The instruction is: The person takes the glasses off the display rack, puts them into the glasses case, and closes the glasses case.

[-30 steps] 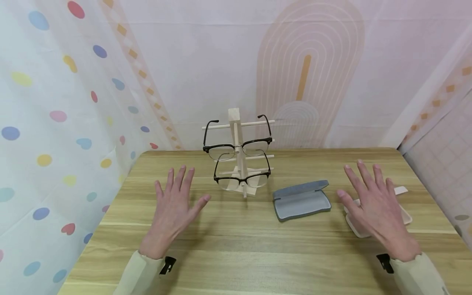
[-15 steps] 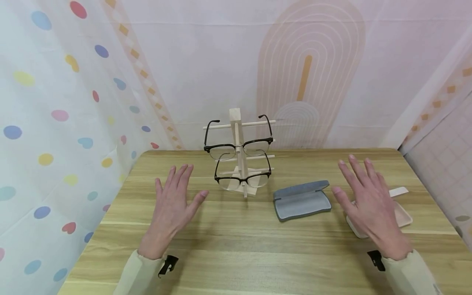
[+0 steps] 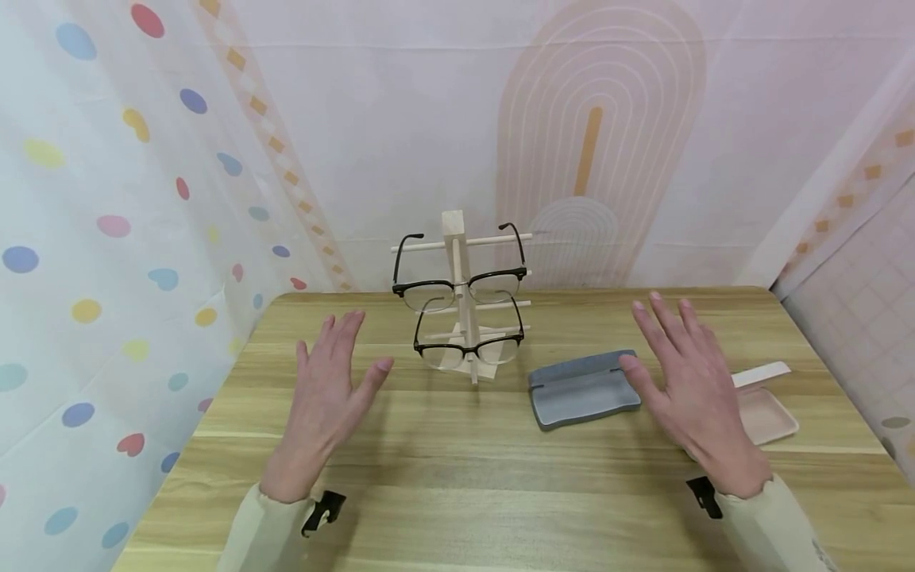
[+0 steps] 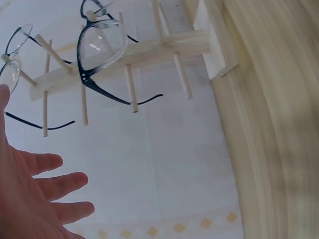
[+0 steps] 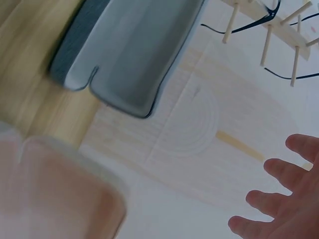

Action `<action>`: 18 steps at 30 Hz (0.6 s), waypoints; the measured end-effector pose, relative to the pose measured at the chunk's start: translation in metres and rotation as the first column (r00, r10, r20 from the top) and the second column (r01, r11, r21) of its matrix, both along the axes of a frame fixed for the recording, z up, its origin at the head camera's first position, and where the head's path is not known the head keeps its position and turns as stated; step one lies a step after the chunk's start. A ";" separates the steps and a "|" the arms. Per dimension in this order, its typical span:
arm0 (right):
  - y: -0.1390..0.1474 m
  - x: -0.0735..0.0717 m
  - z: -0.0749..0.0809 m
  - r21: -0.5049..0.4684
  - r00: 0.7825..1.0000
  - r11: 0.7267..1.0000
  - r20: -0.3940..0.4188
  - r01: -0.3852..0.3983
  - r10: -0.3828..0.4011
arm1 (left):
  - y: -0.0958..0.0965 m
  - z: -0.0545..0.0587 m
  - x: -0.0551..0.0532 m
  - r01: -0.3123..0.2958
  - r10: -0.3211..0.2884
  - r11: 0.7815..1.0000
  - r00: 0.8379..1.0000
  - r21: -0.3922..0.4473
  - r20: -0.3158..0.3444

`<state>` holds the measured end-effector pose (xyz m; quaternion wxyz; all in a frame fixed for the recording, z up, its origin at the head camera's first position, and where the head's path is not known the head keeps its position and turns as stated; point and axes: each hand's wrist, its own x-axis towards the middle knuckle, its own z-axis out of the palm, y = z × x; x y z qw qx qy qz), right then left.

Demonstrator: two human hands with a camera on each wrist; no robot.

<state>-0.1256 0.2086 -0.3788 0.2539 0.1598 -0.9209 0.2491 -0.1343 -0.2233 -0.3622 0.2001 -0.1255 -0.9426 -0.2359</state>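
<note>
My left hand (image 3: pixel 325 405) hovers over the table with fingers spread, left of a wooden glasses stand (image 3: pixel 454 238). On the stand hang two pairs of black-framed glasses: the upper glasses (image 3: pixel 496 275) and the lower glasses (image 3: pixel 434 347). My right hand (image 3: pixel 696 397) is held up with fingers extended, holding nothing. Beside its thumb lies a grey glasses case (image 3: pixel 584 397) with its lid raised. Partly hidden behind this hand is a pale pink case (image 3: pixel 766 415), also open, with a white lid. In the left wrist view, the glasses (image 4: pixel 84 55) appear beyond my fingers.
The wooden table (image 3: pixel 486 492) reaches back to a patterned cloth backdrop (image 3: pixel 400 119). Another dotted cloth (image 3: pixel 93 334) hangs along the left side. A black clip sits at each cuff.
My right hand has moved left, from over the pink case to near the grey case, uncovering more of the pink one. My left hand has shifted slightly left. Glasses and stand are unmoved.
</note>
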 end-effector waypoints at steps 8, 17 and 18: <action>-0.018 -0.003 0.005 -0.072 0.998 0.996 -0.041 -0.046 0.043 | 0.005 0.008 0.001 0.010 -0.009 0.998 1.000 0.068 -0.021; -0.036 -0.010 0.011 -0.131 0.992 0.987 -0.106 -0.088 0.075 | 0.011 0.016 -0.002 0.026 -0.025 0.986 1.000 0.165 -0.006; -0.038 -0.010 0.012 -0.137 0.992 0.987 -0.102 -0.088 0.075 | 0.011 0.017 -0.002 0.028 -0.028 0.984 1.000 0.178 -0.005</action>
